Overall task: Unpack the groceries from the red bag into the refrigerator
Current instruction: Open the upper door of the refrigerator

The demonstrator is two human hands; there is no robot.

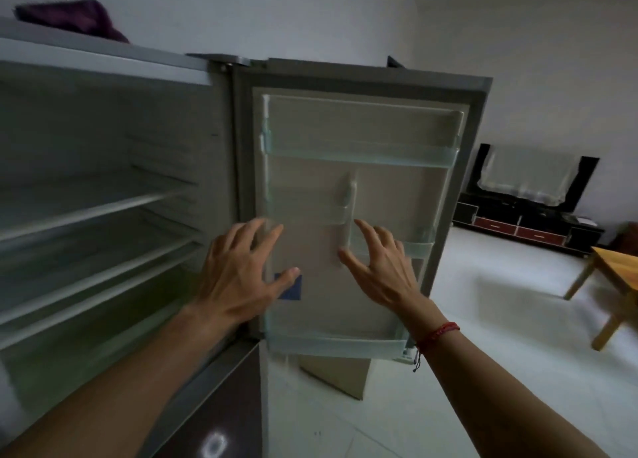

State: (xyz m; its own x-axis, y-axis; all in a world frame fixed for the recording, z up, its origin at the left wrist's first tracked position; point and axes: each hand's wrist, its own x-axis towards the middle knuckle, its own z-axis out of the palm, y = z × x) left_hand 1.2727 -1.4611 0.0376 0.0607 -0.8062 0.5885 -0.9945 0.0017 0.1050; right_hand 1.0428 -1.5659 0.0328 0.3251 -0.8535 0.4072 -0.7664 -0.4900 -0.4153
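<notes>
**Both hands up at the open fridge door, nothing in either**

So rn your left hand (241, 271) and right hand (379, 267) are both raised side by side in front of the inner face of the fridge door (362, 188), backs toward you, fingers spread wide and only slightly bent. Neither has hold of anything. The frame's a bit blurry, so I can't tell if your fingertips actually touch the panel or just hover near it.

The refrigerator (103, 129) itself is right there: upper compartment wide open to the left of your left hand, w/ bare shelves (86, 212) stacked at about hand level and lower. The door swings out to the right, behind both hands. There's a clear door bin (359, 150) above your fingers and another bottom bin (338, 345) below your right wrist. A blue sticker (290, 290) sits on the panel, partly behind your left thumb. A dark glossy lower door (221, 406) is under your left forearm.

Other stuff: red string bracelet (440, 333) on your right wrist, a purple cloth (69, 17) on top of the fridge up and left of your hands, and well off to the right a dark tv stand (528, 226) and a wooden table (618, 281).
</notes>
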